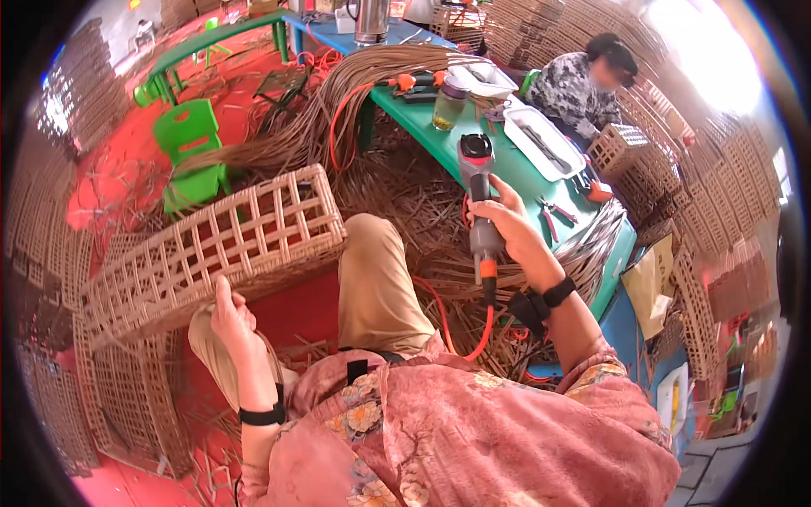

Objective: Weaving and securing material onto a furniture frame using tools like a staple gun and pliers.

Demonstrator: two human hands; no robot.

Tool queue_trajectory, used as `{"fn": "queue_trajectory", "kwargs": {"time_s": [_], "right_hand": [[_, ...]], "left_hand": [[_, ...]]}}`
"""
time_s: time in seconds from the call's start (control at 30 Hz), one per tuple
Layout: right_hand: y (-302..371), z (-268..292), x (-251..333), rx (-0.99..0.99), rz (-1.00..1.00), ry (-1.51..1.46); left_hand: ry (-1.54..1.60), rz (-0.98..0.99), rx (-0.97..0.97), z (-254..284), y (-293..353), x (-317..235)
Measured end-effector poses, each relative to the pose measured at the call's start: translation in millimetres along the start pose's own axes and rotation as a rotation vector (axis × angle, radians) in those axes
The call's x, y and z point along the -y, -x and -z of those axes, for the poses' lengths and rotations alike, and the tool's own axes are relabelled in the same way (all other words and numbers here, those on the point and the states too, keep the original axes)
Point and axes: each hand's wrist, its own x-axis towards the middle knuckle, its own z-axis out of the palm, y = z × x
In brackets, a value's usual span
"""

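Note:
A long light-brown woven basket point(291, 252), with open latticed sides, lies tilted across my lap at the left. My left hand point(232, 325) grips its near lower edge, index finger pointing up along the weave and the other fingers curled. To the right, my right hand point(507, 221) is wrapped round the grip of a grey and black air staple gun point(483, 194). An orange air hose point(483, 338) runs from the tool's lower end. The staple gun is held upright beside the green table, apart from the basket.
The green table point(414, 118) bears a glass jar point(450, 106), a white tray point(568, 165) and pliers point(553, 215). Long brown strips point(321, 101) spill over its far end. A green chair point(187, 127) stands at left. Across the table sits a person point(566, 93). Stacked baskets point(135, 397) surround us.

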Motion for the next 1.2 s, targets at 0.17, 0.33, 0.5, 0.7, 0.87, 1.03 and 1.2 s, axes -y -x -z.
{"fn": "queue_trajectory", "kwargs": {"time_s": [0.17, 0.33, 0.5, 0.7, 0.87, 1.03, 1.2], "right_hand": [[-86, 90, -84, -0.401, 0.063, 0.337], [-156, 86, -84, -0.579, -0.019, 0.724], [-189, 117, -98, -0.559, 0.149, 0.797], [-183, 213, -138, -0.882, 0.081, 1.099], [-107, 227, -143, -0.714, -0.416, 1.334], [-72, 226, -144, -0.703, -0.287, 1.364], [-73, 231, -149, -0.863, -0.155, 1.375]], "left_hand": [[-0.057, -0.040, 0.069, -21, 22, -7], [-0.099, -0.086, 0.058, -12, 33, -34], [-0.065, -0.039, -0.031, -29, 34, -40], [-0.024, -0.006, -0.049, -31, 37, -43], [-0.004, 0.017, -0.041, -18, 28, -35], [0.057, 0.091, 0.032, -5, 15, -21], [0.017, 0.099, 0.126, 4, 17, -18]]}}
